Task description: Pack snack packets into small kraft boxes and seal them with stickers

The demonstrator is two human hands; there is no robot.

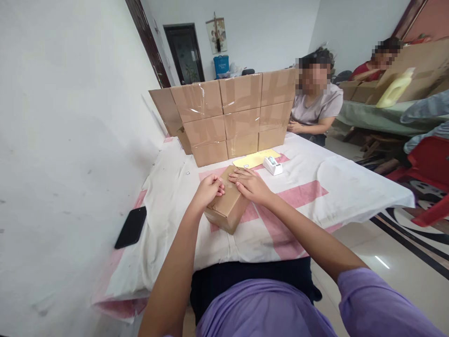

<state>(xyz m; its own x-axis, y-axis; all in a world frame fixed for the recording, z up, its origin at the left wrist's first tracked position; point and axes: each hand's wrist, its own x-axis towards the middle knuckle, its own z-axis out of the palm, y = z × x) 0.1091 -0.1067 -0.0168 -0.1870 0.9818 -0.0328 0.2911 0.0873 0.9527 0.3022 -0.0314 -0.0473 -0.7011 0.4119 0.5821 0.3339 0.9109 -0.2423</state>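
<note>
A small brown cardboard box (227, 209) lies on the white and pink tablecloth (315, 187) in front of me. My left hand (209, 188) rests on the box's top left edge with its fingers curled in. My right hand (249, 183) lies flat on the box's top, fingers stretched out and pressing down. Both hands touch the box's lid.
Several taped cardboard boxes (231, 114) are stacked at the table's far end. A yellow sheet (256, 158) and a small white device (272, 165) lie beyond the box. A black phone (131, 227) lies at the left edge. Two people sit at the back right.
</note>
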